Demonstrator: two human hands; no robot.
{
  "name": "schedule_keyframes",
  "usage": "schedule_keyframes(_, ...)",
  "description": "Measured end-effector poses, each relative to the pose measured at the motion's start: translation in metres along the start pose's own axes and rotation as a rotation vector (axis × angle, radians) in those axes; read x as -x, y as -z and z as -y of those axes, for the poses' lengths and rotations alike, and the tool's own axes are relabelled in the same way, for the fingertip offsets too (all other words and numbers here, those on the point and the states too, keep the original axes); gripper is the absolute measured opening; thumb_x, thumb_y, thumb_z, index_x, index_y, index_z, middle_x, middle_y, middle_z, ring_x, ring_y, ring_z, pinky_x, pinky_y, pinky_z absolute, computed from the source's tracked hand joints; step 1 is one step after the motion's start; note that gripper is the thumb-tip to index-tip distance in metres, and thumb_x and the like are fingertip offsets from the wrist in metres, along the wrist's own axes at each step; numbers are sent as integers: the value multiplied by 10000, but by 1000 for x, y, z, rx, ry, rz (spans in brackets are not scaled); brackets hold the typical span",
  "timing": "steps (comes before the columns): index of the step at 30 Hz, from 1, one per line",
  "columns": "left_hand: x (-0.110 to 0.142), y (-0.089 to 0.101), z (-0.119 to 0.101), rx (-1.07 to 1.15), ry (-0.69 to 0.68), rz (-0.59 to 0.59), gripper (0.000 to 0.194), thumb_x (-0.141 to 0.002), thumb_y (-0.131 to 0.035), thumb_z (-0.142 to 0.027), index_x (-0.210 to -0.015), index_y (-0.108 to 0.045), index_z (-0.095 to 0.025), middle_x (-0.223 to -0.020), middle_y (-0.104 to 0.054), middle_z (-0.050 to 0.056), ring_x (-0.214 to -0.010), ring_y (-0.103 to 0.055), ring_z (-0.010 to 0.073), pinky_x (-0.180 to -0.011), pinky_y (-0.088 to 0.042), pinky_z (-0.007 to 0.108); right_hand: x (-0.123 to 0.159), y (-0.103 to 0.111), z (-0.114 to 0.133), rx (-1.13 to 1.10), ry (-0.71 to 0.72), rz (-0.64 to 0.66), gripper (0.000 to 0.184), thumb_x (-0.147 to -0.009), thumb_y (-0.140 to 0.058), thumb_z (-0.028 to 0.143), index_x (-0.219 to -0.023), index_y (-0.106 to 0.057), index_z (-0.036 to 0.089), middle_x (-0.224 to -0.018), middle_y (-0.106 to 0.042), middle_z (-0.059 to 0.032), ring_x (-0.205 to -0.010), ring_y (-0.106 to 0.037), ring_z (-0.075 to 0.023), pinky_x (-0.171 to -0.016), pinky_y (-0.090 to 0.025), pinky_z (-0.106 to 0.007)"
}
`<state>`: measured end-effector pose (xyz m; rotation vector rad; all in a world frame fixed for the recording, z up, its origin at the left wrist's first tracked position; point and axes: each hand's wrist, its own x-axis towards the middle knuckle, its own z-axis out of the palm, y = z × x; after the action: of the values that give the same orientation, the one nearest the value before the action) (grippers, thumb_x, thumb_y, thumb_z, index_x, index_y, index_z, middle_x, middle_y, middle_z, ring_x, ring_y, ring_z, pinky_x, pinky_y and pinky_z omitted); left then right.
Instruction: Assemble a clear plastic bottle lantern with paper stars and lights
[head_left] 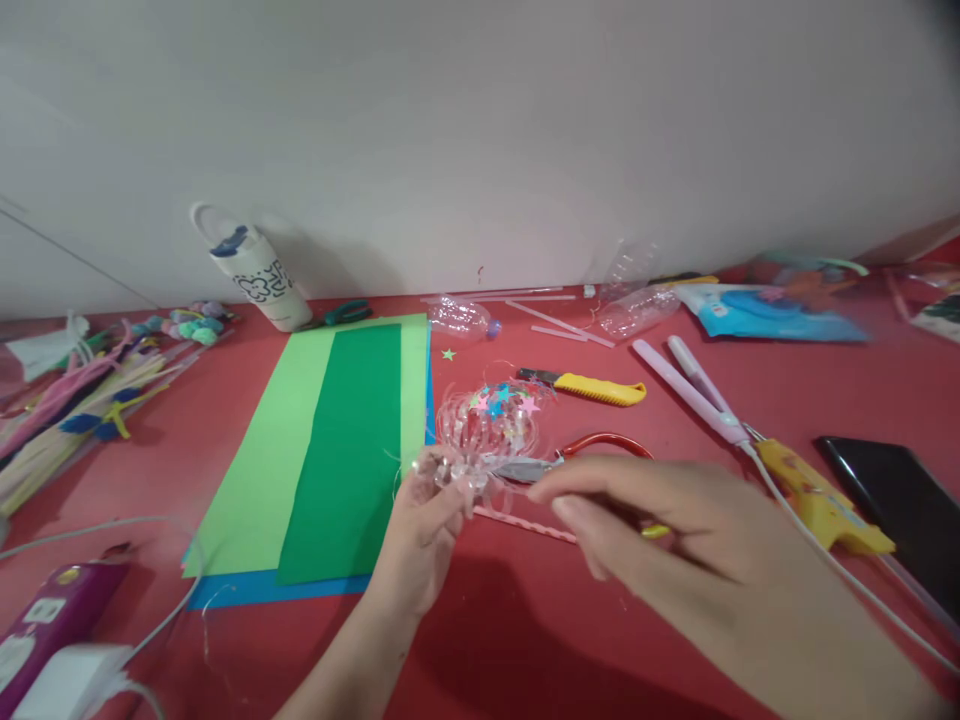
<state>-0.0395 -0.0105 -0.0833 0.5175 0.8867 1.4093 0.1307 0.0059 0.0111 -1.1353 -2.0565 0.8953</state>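
My left hand [424,535] is closed on a bundle of clear, curled plastic strips [469,470] near the middle of the table. To the right, my right hand [697,560] reaches in with thumb and forefinger close together; whatever may be between them is too small to make out. Just beyond it lie silver-bladed scissors or pliers [529,470] with a red handle, partly hidden by the hand. Small coloured stars [499,400] rest on a clear curly pile [484,430] behind the bundle. A pink twisted stick [525,525] lies beneath my hands.
Green and blue sheets [345,450] lie left; a white tumbler [262,280] stands behind them. A yellow cutter [600,388], plastic bottles [457,318], a pink straightener-like tool [690,390], a yellow glue gun [817,495] and a phone [892,500] lie around. A purple power strip [56,620] is front left.
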Motion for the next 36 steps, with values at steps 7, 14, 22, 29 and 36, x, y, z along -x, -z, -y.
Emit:
schedule_keyframes(7, 1, -2, 0, -53, -72, -55, 227, -666, -736, -184, -808, -559, -206, -754, -643, -26, -699, -617, 122, -606, -450, 211, -3, -16, -5, 23, -71, 31, 200, -830, -478, 184, -823, -666, 253, -521, -601, 67, -425, -529, -82, -404, -380, -177)
schedule_keyframes(14, 1, -4, 1, -127, -128, -108, 252, -641, -755, -187, -798, -559, -214, -715, -616, -41, -664, -584, 112, -636, -449, 216, -6, -10, -13, 341, 218, -214, 175, -818, -534, 192, -880, -680, 265, -1031, -586, -78, -974, -558, -241, -751, -498, -376)
schedule_keyframes(22, 2, 1, 5, -168, -114, -55, 244, -671, -738, -196, -837, -561, -224, -789, -613, -37, -698, -554, 108, -684, -422, 226, -16, -20, -26, 368, 298, -157, 124, -825, -550, 177, -823, -651, 248, -1309, -456, -55, -1242, -358, -291, -967, -385, -512)
schedule_keyframes(29, 4, 0, 4, -170, -97, -10, 274, -655, -747, -200, -847, -554, -230, -779, -623, -36, -650, -568, 105, -637, -438, 226, -16, -25, -30, 293, 240, -123, 67, -790, -589, 178, -808, -627, 231, -1378, -403, -45, -1314, -273, -278, -1024, -351, -509)
schedule_keyframes(36, 6, -2, 5, -191, -83, -16, 300, -612, -775, -208, -823, -562, -219, -758, -604, -36, -701, -554, 107, -648, -428, 210, -17, -26, -30, 244, 203, -99, 96, -769, -599, 156, -702, -616, 223, -1378, -422, -31, -1317, -289, -278, -1016, -367, -501)
